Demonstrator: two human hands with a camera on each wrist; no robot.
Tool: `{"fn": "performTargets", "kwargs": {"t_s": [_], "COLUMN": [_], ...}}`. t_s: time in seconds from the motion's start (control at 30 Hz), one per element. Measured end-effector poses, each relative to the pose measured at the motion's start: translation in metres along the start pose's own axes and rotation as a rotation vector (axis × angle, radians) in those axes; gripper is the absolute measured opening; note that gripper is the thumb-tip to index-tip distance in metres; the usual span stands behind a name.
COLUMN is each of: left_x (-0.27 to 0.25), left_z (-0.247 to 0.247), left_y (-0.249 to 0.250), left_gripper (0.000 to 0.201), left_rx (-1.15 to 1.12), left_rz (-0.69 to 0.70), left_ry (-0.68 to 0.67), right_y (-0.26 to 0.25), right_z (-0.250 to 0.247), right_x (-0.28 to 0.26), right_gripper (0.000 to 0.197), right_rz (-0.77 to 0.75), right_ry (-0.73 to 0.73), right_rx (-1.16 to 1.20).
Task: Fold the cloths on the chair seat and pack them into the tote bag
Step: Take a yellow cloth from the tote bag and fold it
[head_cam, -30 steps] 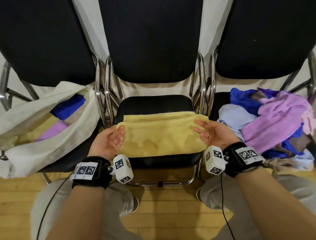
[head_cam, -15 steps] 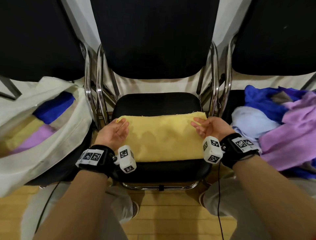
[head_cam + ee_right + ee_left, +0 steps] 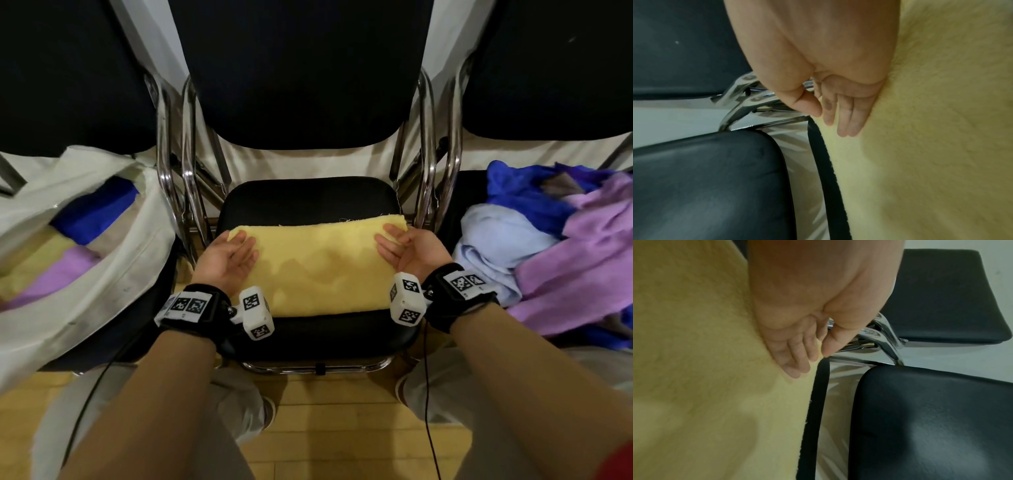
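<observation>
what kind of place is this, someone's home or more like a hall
Probably a hall or meeting room rather than a home: three matching black padded chairs with chrome frames stand in a row against a plain white wall on a wooden floor.

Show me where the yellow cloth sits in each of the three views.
Head: yellow cloth at centre, on the middle chair seat, between both hands.
Left wrist: fills the left half.
Right wrist: fills the right half.
Shared landmark: the black seat edge along the cloth's far side.

L grip (image 3: 228, 257) & R grip (image 3: 409, 252): palms facing in, fingers straight, forearms parallel.
</observation>
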State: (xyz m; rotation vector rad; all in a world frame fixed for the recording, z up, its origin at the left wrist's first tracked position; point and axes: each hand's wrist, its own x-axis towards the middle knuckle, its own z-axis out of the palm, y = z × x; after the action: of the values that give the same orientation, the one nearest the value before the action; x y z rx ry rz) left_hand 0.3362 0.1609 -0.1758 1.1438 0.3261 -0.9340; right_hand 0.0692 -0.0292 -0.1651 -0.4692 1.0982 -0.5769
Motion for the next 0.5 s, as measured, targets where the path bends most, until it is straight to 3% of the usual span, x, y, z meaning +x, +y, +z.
{"fn": "performTargets", "kwargs": {"t_s": [0.1,0.17,0.27,0.43,0.5], "left_x": [-0.008,-0.015,-0.033,-0.062,-0.063], "left_z": [0.006,0.011,0.022,0.036,0.034], "left_y": [-0.004,-0.007,-0.02,-0.052,-0.061], "left_gripper": [0.054,0.054,0.034,0.016,0.016], "left_rx": [-0.01,0.032,0.16,0.607,0.696], "left_rz": [0.085,0.131,0.102,-0.091,-0.116], "left_ry": [0.012,0.009,-0.086,-0.239,-0.217], "right_y": [0.008,0.015,0.027,0.053,0.06], "right_z": [0.002,0.008,0.018,0.033,0.032], "right_x": [0.0,-0.007,-0.023,-0.048,-0.05], "right_gripper": [0.076,0.073,0.068,0.033,0.027], "right_rz": [-0.111,-0.214,-0.323,-0.079,0.012], "right_ry": [-0.055,-0.067,-0.143,-0.313,-0.314], "right_rx": [-0.014,-0.191,-0.516,-0.732,-0.791]}}
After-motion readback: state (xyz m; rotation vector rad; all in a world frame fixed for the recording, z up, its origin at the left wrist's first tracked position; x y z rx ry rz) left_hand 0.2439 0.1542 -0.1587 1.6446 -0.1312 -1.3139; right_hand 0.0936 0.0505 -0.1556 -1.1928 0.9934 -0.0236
